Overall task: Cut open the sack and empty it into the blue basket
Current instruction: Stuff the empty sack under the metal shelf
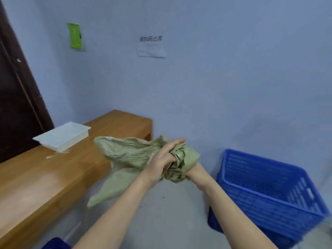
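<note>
A limp pale green woven sack hangs crumpled in the air between the wooden bench and the blue basket. My left hand grips it from above, fingers pressed into the bunched cloth. My right hand holds the bunched end from below, mostly hidden behind the folds. The sack's loose end trails down and to the left. The blue plastic basket stands on the floor at the right, tilted toward me; its inside looks empty as far as I can see.
A long wooden bench runs along the left, carrying a white plastic tray and a small clear item beside it. A dark door stands at far left. Paper notices hang on the pale wall. Grey floor lies between bench and basket.
</note>
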